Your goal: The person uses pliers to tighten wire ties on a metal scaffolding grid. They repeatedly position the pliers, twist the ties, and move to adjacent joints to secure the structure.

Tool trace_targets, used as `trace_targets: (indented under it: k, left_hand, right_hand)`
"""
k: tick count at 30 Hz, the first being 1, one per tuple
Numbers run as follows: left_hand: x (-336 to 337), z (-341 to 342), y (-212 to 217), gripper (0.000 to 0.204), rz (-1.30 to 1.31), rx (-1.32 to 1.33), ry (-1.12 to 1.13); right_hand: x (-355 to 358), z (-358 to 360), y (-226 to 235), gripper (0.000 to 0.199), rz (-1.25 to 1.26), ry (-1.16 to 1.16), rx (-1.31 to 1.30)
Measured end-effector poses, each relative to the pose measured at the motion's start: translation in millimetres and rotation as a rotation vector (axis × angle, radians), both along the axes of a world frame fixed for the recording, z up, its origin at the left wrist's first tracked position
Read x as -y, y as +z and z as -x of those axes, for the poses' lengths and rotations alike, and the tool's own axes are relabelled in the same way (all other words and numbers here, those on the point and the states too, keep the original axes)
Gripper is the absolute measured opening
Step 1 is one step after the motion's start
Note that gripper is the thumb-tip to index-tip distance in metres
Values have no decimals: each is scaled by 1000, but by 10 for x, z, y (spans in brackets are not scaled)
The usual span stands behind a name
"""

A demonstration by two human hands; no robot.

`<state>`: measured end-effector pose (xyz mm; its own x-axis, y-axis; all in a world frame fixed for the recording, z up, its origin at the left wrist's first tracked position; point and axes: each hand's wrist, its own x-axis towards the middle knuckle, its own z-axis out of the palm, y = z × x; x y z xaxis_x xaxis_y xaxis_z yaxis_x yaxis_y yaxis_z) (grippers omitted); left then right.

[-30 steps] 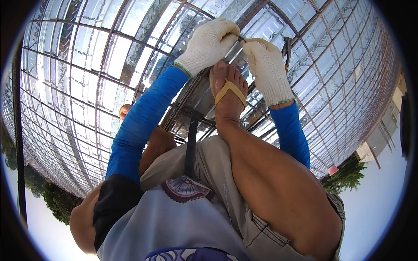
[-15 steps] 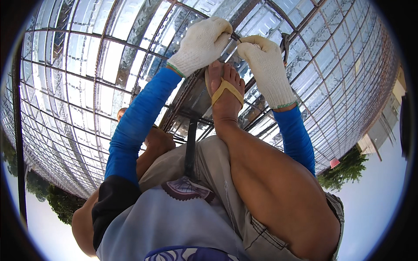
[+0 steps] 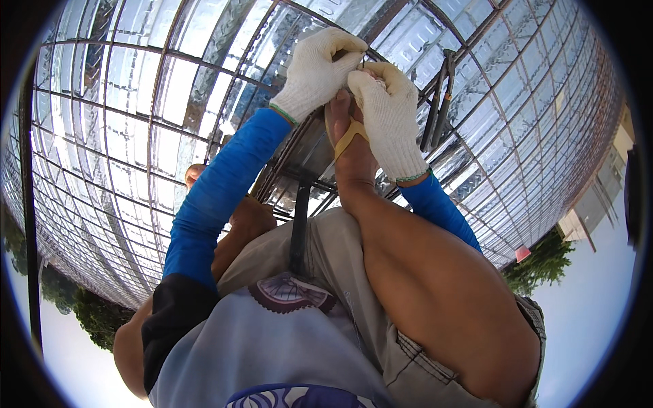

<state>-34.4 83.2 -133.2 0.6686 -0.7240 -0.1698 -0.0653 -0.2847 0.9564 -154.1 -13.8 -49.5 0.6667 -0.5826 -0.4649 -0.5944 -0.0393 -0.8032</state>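
Gloved left hand (image 3: pixel 320 71) and right hand (image 3: pixel 386 112) meet at the far end of the sandaled foot (image 3: pixel 355 163), outer toes hidden. Fingers pinched on both; anything held is too small to confirm. Apparent pliers (image 3: pixel 437 107) right, on bar grid (image 3: pixel 163 53).

Between my left hand (image 3: pixel 318 73) and right hand (image 3: pixel 389 114), a thin dark wire (image 3: pixel 362 64) shows, mostly hidden. Dark pincers (image 3: pixel 440 109) rest on the brownish bar grid (image 3: pixel 164 52), handles toward me, well inside its right edge.
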Motion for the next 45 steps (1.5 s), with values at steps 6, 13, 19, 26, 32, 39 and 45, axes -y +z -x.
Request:
trace_targets:
  k: [6, 13, 19, 26, 32, 39, 45]
  left_hand:
    - [-93, 67, -56, 30, 109, 142, -33]
    - [19, 202, -208, 26, 169, 230, 76]
    - [25, 234, -47, 22, 64, 280, 122]
    - [4, 251, 94, 23, 53, 375, 111]
    - [-12, 338, 174, 23, 28, 355, 184]
    - [-26, 461, 230, 20, 31, 84, 325]
    - [-72, 430, 189, 21, 71, 104, 328]
  right_hand:
    - [-27, 61, -125, 31, 15, 24, 65]
    - [8, 26, -1, 32, 313, 202, 8]
    - [547, -27, 111, 35, 152, 312, -57]
    - [748, -205, -117, 34, 424, 558, 162]
    - [827, -275, -285, 37, 438, 687, 244]
    - [869, -319, -297, 34, 344, 679, 267]
    - [929, -346, -238, 30, 465, 802, 256]
